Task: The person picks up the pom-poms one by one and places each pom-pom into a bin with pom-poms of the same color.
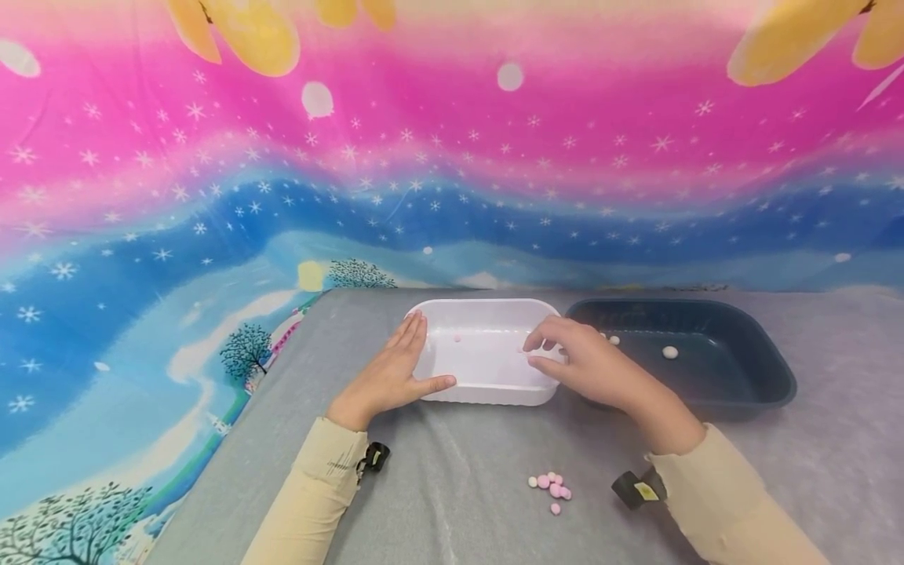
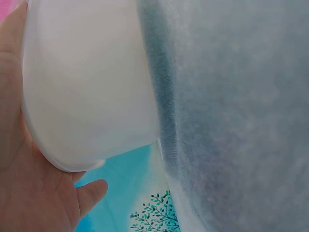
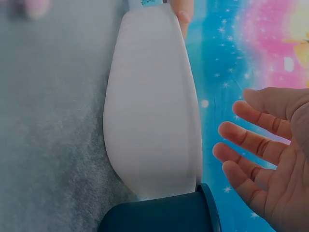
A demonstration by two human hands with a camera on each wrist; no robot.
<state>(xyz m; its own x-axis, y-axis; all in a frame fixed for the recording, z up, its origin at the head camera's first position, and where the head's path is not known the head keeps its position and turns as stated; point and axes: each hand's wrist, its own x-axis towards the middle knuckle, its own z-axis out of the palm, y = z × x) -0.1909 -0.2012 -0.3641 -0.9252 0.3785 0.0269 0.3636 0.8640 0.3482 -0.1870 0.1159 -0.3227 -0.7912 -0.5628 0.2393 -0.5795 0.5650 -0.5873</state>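
Observation:
A white plastic basin (image 1: 487, 396) stands on the grey cloth, with a small pink ball (image 1: 457, 339) inside. My left hand (image 1: 395, 369) rests against the basin's left end, fingers straight along the rim and thumb over the near edge. In the left wrist view its palm lies along the rim of the white basin (image 2: 91, 87). Over the basin's right end hovers my right hand (image 1: 582, 357), fingers loosely bent. The right wrist view shows the fingers of that hand (image 3: 270, 159) spread apart with nothing between them.
A dark blue-grey basin (image 1: 770, 369) stands right beside the white one, with a few whitish balls (image 1: 670, 353) in it. Several pink and cream balls (image 1: 555, 490) lie on the cloth nearer to me. A printed backdrop (image 1: 452, 157) hangs behind.

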